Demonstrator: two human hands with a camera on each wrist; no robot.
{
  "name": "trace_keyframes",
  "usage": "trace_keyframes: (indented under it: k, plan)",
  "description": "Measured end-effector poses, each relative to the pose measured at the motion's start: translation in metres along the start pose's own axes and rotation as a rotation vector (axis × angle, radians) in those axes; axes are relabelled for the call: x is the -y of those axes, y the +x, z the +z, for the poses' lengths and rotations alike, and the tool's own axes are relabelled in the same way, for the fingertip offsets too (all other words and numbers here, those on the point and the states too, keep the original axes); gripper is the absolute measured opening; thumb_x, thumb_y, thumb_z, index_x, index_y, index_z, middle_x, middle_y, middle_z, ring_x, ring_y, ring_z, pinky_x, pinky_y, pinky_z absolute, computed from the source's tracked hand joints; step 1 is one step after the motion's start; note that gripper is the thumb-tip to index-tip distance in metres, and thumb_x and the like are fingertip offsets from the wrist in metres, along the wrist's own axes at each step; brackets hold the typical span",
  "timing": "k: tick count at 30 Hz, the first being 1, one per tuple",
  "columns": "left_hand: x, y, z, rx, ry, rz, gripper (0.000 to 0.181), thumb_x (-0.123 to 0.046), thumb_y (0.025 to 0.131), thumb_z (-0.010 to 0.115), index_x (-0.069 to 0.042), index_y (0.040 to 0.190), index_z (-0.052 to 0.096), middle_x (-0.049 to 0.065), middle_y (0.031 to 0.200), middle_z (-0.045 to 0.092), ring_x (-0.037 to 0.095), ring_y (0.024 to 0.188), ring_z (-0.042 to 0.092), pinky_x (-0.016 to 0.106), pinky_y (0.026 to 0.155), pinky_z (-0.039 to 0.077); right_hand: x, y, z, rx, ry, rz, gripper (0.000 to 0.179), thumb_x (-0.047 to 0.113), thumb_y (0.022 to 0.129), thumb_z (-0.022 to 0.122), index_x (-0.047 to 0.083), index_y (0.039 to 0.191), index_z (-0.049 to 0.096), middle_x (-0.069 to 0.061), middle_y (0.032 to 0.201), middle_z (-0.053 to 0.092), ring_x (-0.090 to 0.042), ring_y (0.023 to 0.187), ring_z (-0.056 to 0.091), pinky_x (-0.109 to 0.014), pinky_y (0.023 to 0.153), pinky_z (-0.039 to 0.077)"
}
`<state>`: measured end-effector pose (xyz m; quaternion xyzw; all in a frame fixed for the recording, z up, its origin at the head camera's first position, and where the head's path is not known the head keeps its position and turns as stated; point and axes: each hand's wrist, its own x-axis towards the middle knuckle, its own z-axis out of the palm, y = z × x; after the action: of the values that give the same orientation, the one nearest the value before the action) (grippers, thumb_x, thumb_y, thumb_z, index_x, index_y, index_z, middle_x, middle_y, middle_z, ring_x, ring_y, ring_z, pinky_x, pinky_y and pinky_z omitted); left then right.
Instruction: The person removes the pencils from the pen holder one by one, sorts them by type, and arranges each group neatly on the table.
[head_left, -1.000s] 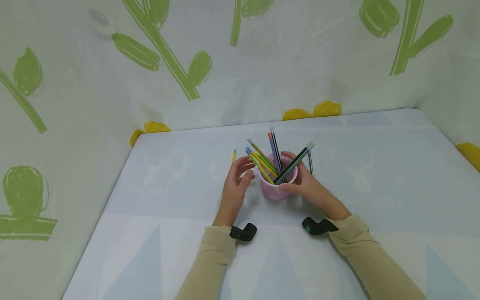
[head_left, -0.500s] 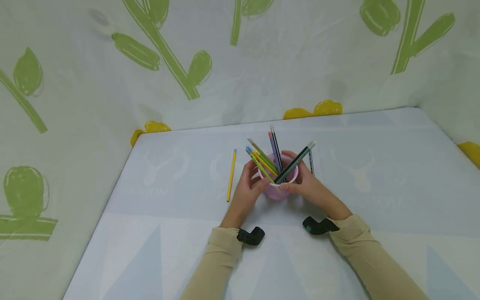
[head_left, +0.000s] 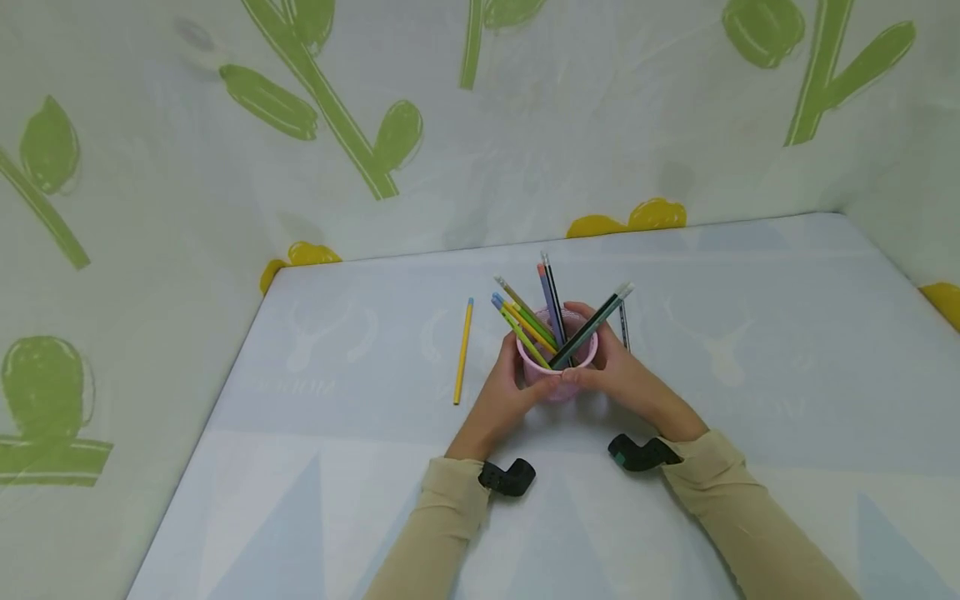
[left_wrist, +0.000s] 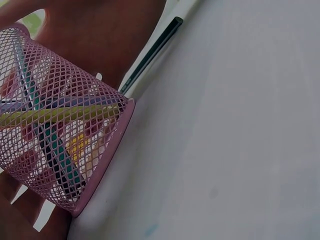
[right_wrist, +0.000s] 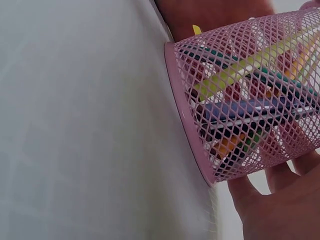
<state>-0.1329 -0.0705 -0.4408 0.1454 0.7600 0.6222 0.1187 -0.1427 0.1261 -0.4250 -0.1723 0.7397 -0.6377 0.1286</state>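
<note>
Nearest, two tan sleeves (head_left: 750, 525) reach in, a black wrist camera (head_left: 507, 477) on the left and another (head_left: 643, 452) on the right. Past them, the left hand (head_left: 501, 402) and right hand (head_left: 628, 382) curl round opposite sides of the pink mesh cup (right_wrist: 250, 95), thumbs close together at its near side. It stands upright, mid-scene; whether its base bears on the surface or hangs just over it, I cannot tell. For a steady hold, I would match the pressure of both palms and spare the mesh a hard squeeze, since the pencils (head_left: 588, 327) lean outward and could make it top-heavy. A yellow pencil (head_left: 464, 352) lies loose to the left, worth clearing with the left wrist; a dark pencil (head_left: 624, 325) lies just beyond the right hand. The pale surface (head_left: 375, 483) carries bluish triangles nearer and faint deer-head prints farther off. Behind its far edge rises a whitish wall covering (head_left: 570, 150) with green plant shapes and yellow blobs low down.
</note>
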Motion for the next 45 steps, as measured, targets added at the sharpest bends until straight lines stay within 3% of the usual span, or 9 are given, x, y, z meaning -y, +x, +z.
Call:
trace_keyframes:
  k: [7,14,17,23,27,31,38,45]
  plan:
    - [-0.02,-0.006,0.001,0.0,0.022,-0.05,0.081,-0.029,0.076,0.074,-0.03,0.14,0.024,-0.013,0.137,0.039,0.002,0.123,0.038,0.029,0.106,0.032,0.0,-0.001,-0.003,0.029,-0.02,-0.03,0.066,0.022,0.092,0.053,0.027,0.146,0.014,-0.009,0.149,0.025,-0.028,0.137,0.023,-0.06,0.107,0.016]
    - [-0.028,-0.006,-0.002,-0.03,0.068,-0.05,0.08,-0.028,0.075,0.075,-0.03,0.138,0.027,-0.013,0.134,0.043,0.005,0.121,0.041,0.03,0.105,0.032,0.009,-0.001,-0.007,-0.089,-0.058,0.044,0.045,0.04,0.095,0.044,0.038,0.139,0.035,0.0,0.141,0.043,-0.018,0.134,0.032,-0.058,0.107,0.018]
    - [-0.023,-0.005,-0.002,-0.035,0.072,-0.05,0.08,-0.027,0.074,0.075,-0.027,0.138,0.027,-0.011,0.134,0.043,0.007,0.122,0.041,0.032,0.105,0.032,0.011,-0.002,-0.006,-0.119,-0.066,0.042,0.043,0.041,0.095,0.044,0.035,0.137,0.041,0.001,0.136,0.049,-0.017,0.133,0.034,-0.057,0.108,0.019]
    - [0.0,0.001,-0.001,-0.045,0.077,-0.033,0.079,-0.034,0.072,0.076,-0.038,0.135,0.028,-0.018,0.131,0.043,0.002,0.121,0.04,0.033,0.106,0.031,0.014,-0.002,-0.004,-0.16,-0.107,0.033,0.043,0.043,0.096,0.041,0.031,0.137,0.043,0.002,0.133,0.053,-0.017,0.133,0.034,-0.058,0.107,0.019]
    - [0.007,0.004,-0.001,-0.053,0.088,-0.004,0.08,-0.041,0.071,0.076,-0.042,0.134,0.027,-0.019,0.131,0.043,0.003,0.122,0.04,0.035,0.106,0.032,0.016,-0.003,-0.007,-0.19,-0.123,0.0,0.044,0.042,0.097,0.039,0.028,0.138,0.043,0.002,0.135,0.051,-0.017,0.131,0.037,-0.054,0.106,0.026]
    - [0.009,0.003,0.0,-0.052,0.093,-0.015,0.082,-0.045,0.07,0.076,-0.042,0.134,0.026,-0.019,0.132,0.043,0.004,0.123,0.039,0.038,0.106,0.032,0.019,-0.004,-0.011,-0.189,-0.084,-0.053,0.042,0.038,0.098,0.037,0.024,0.137,0.044,0.003,0.137,0.049,-0.014,0.128,0.041,-0.046,0.101,0.037]
    - [0.008,0.005,0.002,-0.046,0.109,-0.015,0.085,-0.05,0.069,0.075,-0.041,0.136,0.023,-0.017,0.133,0.042,0.006,0.124,0.039,0.039,0.106,0.032,0.026,-0.008,-0.024,-0.218,-0.022,-0.16,0.041,0.034,0.1,0.033,0.023,0.139,0.041,-0.008,0.129,0.054,-0.015,0.117,0.052,-0.028,0.094,0.045]
    - [0.007,0.005,0.002,-0.027,0.111,-0.026,0.081,-0.044,0.072,0.074,-0.042,0.135,0.024,-0.019,0.132,0.043,0.003,0.123,0.039,0.035,0.107,0.031,0.033,-0.016,-0.038,-0.265,0.211,-0.277,0.04,0.022,0.101,0.033,0.01,0.138,0.041,-0.011,0.113,0.058,-0.02,0.104,0.056,-0.025,0.086,0.049]
